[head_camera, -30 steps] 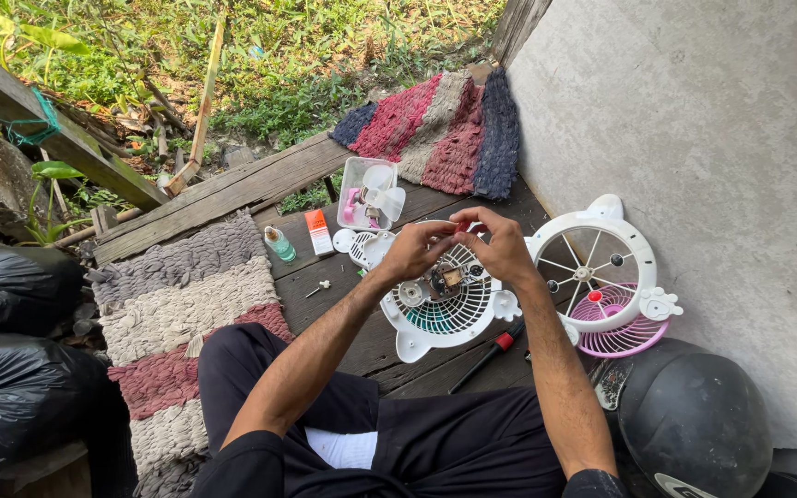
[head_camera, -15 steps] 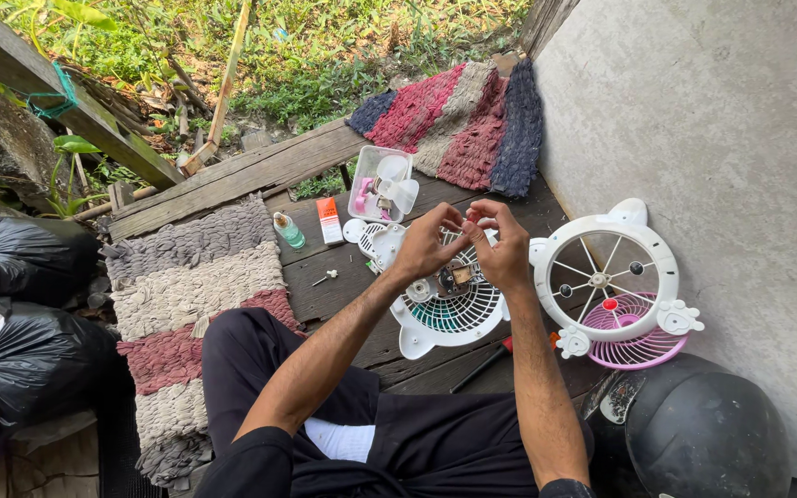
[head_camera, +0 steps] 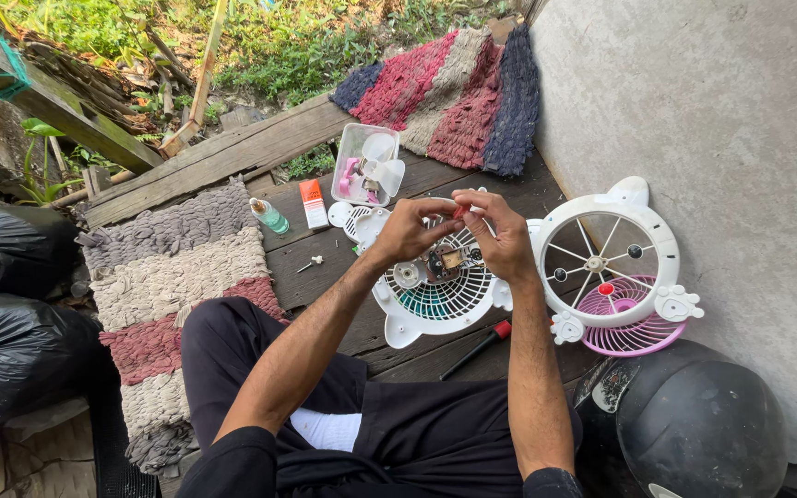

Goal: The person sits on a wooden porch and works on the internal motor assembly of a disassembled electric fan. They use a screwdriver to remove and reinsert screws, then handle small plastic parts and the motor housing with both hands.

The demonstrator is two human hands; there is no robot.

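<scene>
While both hands' fingers [head_camera: 461, 214] pinch a tiny red part [head_camera: 459, 211], white fan grille [head_camera: 435, 300] w/ motor lies below.

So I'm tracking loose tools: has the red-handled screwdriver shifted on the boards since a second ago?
No. The screwdriver still lies just below the white fan grille.

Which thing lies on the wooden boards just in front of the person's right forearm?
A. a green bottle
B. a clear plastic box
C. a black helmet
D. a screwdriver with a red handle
D: the screwdriver with a red handle lies on the boards beside the right forearm, below the white fan grille.
</scene>
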